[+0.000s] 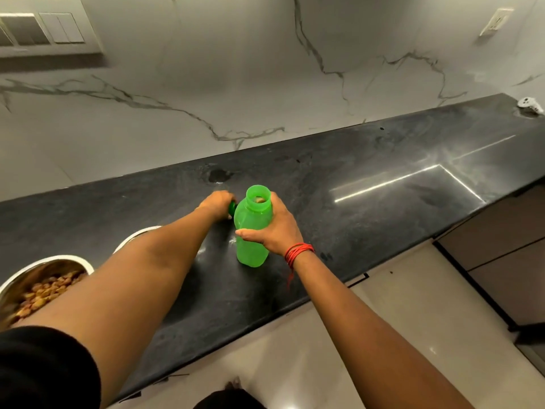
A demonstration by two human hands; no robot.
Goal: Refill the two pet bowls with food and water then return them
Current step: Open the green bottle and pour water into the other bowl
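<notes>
1. Currently you look to be at the water step. Your right hand [272, 228] is wrapped round the shoulder of the translucent green plastic bottle [250, 252]. The bottle stands upright on the black stone desk [368, 202] with its mouth uncapped.
2. Your left hand [216, 203] lies just left of the bottle and slightly beyond it. Its fingers are curled over a small dark-green round cap [232, 207], gripping it low at the desk surface, close beside the bottle's shoulder.
3. The round steel bowl of brown kibble [67, 259] sits well to the left of your left hand, down by your upper arm. Judged from that, the food half is done.
4. Only a strip of rim shows of the second steel bowl [138, 233], behind your left forearm, between the kibble bowl and your left hand. Its inside is hidden, so you cannot tell whether it holds water yet.
5. Whether the cap is coming off or going on cannot be told.
   - If the hidden bowl is dry, draw your left arm clear, carry the bottle leftward with your right hand and tilt it slowly over that bowl.
   - If it is filled, bring the cap to the mouth and twist while your right hand steadies the bottle.
6. The bottle's wall looks thin, so grip it firmly without squeezing while it is open. How full it is cannot be made out.
</notes>
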